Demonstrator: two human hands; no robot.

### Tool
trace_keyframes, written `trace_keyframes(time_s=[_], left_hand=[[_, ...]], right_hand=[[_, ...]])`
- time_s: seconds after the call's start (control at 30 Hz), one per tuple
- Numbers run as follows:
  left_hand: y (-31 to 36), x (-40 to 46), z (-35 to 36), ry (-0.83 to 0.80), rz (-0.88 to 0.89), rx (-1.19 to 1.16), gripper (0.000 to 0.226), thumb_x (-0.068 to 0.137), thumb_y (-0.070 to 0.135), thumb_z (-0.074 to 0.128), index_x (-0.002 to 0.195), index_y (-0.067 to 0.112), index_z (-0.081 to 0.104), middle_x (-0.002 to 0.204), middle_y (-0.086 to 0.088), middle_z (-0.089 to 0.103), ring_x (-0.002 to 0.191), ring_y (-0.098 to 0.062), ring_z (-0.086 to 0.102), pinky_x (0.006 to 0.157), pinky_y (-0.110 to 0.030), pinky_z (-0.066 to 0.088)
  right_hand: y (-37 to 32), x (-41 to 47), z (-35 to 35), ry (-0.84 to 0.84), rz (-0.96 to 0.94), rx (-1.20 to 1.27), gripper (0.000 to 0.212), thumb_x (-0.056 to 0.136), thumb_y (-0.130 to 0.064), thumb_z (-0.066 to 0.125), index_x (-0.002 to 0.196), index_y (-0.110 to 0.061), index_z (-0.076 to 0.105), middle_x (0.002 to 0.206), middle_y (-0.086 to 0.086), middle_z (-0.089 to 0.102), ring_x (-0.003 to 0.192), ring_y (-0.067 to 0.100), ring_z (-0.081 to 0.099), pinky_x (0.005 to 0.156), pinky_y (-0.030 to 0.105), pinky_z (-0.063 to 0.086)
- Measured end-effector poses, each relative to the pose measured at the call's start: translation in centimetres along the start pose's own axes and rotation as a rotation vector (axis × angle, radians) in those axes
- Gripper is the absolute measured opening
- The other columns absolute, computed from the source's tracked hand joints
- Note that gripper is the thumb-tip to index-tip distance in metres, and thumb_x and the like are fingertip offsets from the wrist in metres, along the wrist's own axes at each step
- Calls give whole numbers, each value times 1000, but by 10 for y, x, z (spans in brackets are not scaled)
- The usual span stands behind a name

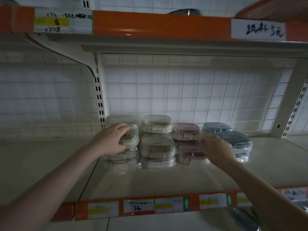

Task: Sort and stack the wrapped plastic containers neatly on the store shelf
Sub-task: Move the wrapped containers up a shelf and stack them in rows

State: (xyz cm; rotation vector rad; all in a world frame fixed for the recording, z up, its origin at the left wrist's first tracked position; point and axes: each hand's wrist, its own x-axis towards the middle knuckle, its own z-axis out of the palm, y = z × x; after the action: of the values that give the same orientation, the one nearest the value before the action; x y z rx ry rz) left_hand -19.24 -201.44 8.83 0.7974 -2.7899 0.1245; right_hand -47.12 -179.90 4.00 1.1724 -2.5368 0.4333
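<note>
Wrapped plastic containers stand in stacks at the back of the shelf (166, 179). From left: a clear greenish stack (124, 122), a beige stack (157, 147) with another beige one (156, 124) behind, a pink stack (190, 154) with a pink one (185, 131) behind, and dark blue containers (235, 140) at the right. My left hand (111, 140) rests on the side of the greenish stack, fingers curved over an upper container. My right hand (216, 150) touches the right side of the front pink stack, between it and the blue ones; its fingertips are hidden.
The upper shelf's orange price rail (160, 24) hangs overhead. A white wire grid (183, 90) backs the shelf. A slotted upright (99, 90) stands just left of the stacks. Price labels (138, 208) line the front rail. Another wrapped dark container (243, 219) lies below at the right.
</note>
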Motion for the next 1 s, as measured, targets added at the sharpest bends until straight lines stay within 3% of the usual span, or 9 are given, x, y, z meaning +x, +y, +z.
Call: trace_keyframes(time_s=[0.13, 0.27, 0.37, 0.5, 0.67, 0.83, 1.0], left_hand=[[31, -6, 7, 200, -70, 7, 62, 83, 34, 57, 140, 16, 42, 148, 0, 38, 134, -20, 38, 106, -41, 36], [85, -10, 24, 354, -160, -54, 53, 83, 20, 66, 132, 7, 52, 135, -6, 51, 124, -26, 49, 98, -38, 42], [134, -13, 39, 347, -241, -53, 54, 87, 26, 63, 136, 9, 47, 140, -6, 46, 128, -24, 45, 103, -35, 39], [191, -20, 60, 368, -279, -61, 48, 82, 27, 68, 125, 8, 56, 128, -9, 55, 118, -28, 53, 91, -40, 47], [246, -37, 75, 353, -256, -35, 46, 72, 21, 79, 111, 5, 63, 114, -13, 62, 105, -34, 60, 81, -42, 52], [272, -50, 86, 324, -256, -50, 49, 67, 21, 81, 109, 2, 65, 113, -18, 61, 106, -38, 59, 84, -45, 52], [289, -69, 94, 326, -220, -79, 45, 69, 22, 81, 105, 2, 65, 105, -15, 62, 100, -36, 60, 80, -42, 53]], right_hand=[[27, 2, -3, 47, -47, 2, 28, 95, -38, 45, 101, -17, 64, 107, 5, 61, 96, 25, 57, 77, 34, 42], [61, -6, -11, 71, -107, 17, 36, 93, -39, 50, 115, -14, 61, 109, 12, 60, 104, 32, 54, 85, 39, 42], [94, -12, -14, 90, -152, 67, 35, 85, -29, 62, 116, -14, 62, 111, 15, 59, 106, 35, 52, 87, 41, 41], [139, -24, -7, 134, -241, 82, 35, 72, -19, 74, 104, -8, 66, 104, 18, 62, 95, 39, 58, 79, 45, 49], [182, -56, -2, 81, -210, 78, 39, 83, -26, 66, 118, -9, 61, 114, 18, 59, 103, 37, 55, 88, 43, 43], [205, -89, -4, 27, -143, 77, 40, 90, -32, 56, 125, -13, 55, 123, 13, 54, 113, 31, 49, 94, 39, 37], [216, -128, -8, 50, -84, 102, 34, 88, -26, 60, 118, -11, 60, 114, 14, 58, 105, 34, 53, 88, 40, 41]])
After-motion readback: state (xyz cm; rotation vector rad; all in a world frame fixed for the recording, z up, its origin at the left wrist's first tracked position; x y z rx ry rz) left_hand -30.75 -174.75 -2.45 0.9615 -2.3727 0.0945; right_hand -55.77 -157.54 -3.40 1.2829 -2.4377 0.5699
